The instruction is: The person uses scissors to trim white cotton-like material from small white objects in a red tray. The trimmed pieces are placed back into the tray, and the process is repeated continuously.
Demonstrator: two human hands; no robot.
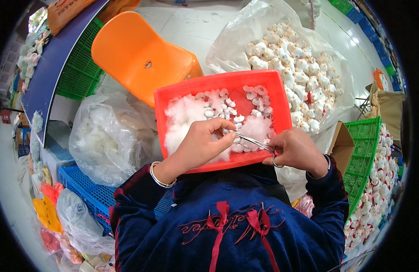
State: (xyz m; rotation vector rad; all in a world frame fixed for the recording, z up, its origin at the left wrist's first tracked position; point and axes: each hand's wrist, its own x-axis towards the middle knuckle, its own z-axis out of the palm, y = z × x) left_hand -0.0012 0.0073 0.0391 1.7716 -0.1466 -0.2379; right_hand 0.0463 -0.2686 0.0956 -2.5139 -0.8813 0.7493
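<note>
Far left: clear bag [110,145] of white fluff, mouth loose; possible spill if the nearby orange chair [141,56] were bumped against it.

Red tray [162,119], in front of the person: loose stuffing [180,111] heaped along its left side. Risk: fibres clinging to the fingers or catching on the left wrist's bracelet [156,177].

Left hand [200,139]: above the tray, thumb and forefinger pinched narrow, apparently on a small pale piece [226,132]. The piece is largely hidden; its shape cannot be told. Likely slip if the pinch slackens; dropped, it could be lost among the small white pieces [230,109] lying just beyond.

Metal tool [258,143], scissors or clamp (cannot tell which): tip right at the left fingertips. Main hazard judged here: a nipped finger or torn piece, caused by pushing too hard or off line.

Right hand [296,147]: closed around the tool's looped handles, near the tray's right corner. Knocking that corner could tip the contents.

Far right: open sack [304,77] of white stuffed figures, heaped high; a jolt might roll some out.
</note>
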